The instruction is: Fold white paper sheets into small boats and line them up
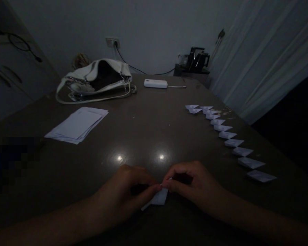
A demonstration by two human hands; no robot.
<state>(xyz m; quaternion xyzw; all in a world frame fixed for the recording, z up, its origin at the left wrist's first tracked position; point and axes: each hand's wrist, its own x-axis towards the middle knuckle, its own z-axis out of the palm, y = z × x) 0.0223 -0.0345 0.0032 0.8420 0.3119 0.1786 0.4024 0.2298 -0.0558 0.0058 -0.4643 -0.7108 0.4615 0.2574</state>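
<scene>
Close to the near side of the table, a small folded piece of white paper (159,197) is pinched between both hands. My left hand (128,191) grips its upper edge from the left, thumb and fingers pressed together. From the right, my right hand (192,181) pinches the same edge, its fingertips nearly touching those of the left. The fingers hide the top of the paper, while its lower part hangs out below them. A row of folded white paper pieces (251,162) runs along the table's right side. On the left lies a stack of white paper sheets (75,124).
A white handbag (88,73) stands open at the back left of the brown table (143,130). Behind the middle lies a white power bank-like device (155,83) with a short cable. A dark kettle (200,60) stands beyond the far right corner, near a pale curtain (267,51).
</scene>
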